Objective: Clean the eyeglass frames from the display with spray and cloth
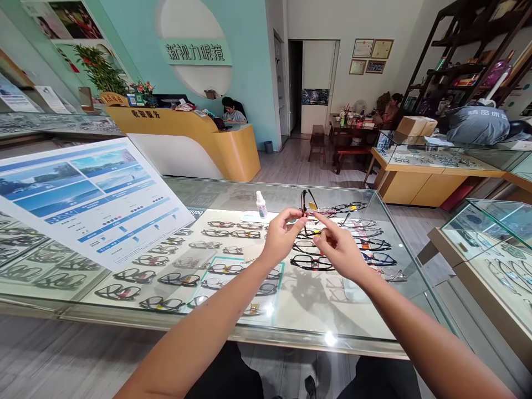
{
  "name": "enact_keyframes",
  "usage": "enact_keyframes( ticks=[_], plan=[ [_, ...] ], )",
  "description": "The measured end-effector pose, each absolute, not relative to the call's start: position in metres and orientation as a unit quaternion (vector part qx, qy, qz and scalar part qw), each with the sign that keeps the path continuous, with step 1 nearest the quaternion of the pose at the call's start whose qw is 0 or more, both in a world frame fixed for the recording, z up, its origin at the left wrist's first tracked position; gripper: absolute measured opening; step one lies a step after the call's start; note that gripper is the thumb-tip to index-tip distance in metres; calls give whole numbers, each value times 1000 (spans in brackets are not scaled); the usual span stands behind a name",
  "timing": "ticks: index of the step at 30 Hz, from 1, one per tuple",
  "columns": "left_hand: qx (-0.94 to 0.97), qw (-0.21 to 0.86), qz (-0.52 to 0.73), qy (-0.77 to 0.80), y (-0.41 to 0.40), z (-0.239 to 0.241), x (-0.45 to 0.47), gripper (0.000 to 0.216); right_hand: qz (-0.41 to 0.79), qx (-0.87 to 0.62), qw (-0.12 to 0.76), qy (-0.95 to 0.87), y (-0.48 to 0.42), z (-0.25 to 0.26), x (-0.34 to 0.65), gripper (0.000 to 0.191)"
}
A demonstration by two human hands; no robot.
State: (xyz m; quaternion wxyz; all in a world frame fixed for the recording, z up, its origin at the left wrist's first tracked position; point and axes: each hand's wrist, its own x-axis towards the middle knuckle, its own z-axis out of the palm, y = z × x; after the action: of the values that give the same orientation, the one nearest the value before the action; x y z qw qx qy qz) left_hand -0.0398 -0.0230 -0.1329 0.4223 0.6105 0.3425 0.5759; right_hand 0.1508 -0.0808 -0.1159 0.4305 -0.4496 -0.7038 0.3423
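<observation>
My left hand (281, 233) pinches a pair of dark-framed eyeglasses (305, 200) between thumb and fingers, holding it up on its side above the glass counter (320, 318). A small yellow tag shows on the eyeglasses. My right hand (343, 249) has its index finger stretched out toward the eyeglasses, its tip at or very near the frame; I cannot tell whether it touches. The other fingers of that hand are loosely curled, and nothing shows in them. Beyond my left hand, a small white spray bottle (261, 204) stands upright on the counter.
Several rows of eyeglasses (160, 303) lie in the display under the glass. A large printed sheet (95, 199) stands tilted at the left. Another glass display case (490, 249) is at the right. A person (234, 113) sits behind the yellow reception desk (236, 147).
</observation>
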Motion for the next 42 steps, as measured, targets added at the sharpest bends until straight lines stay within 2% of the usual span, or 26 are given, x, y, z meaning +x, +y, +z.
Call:
enact_keyframes(
  ticks=[5, 14, 18, 24, 29, 33, 38, 42],
  plan=[
    [612, 432, 564, 347, -22, -133, -39, 37, 320, -465, 490, -664, -75, -114, 159, 69],
    [654, 437, 514, 342, -23, -140, -41, 30, 259, -466, 562, -632, -71, -107, 170, 65],
    [643, 445, 529, 329, -22, -139, -41, 30, 241, -467, 539, -658, -71, -109, 167, 54],
    [666, 427, 522, 318, -27, -133, -40, 26, 162, -441, 441, -765, -68, -123, 156, 35],
    [670, 464, 494, 304, -29, -133, -39, 28, 145, -429, 437, -777, -68, -132, 150, 25],
    [662, 478, 498, 293, -27, -134, -39, 33, 156, -428, 431, -779, -70, -131, 150, 24],
    [701, 419, 490, 304, -32, -128, -40, 27, 132, -441, 433, -775, -69, -135, 151, 30],
    [736, 261, 523, 342, -34, -118, -47, 18, 111, -451, 425, -777, -68, -136, 154, 33]
  ],
)
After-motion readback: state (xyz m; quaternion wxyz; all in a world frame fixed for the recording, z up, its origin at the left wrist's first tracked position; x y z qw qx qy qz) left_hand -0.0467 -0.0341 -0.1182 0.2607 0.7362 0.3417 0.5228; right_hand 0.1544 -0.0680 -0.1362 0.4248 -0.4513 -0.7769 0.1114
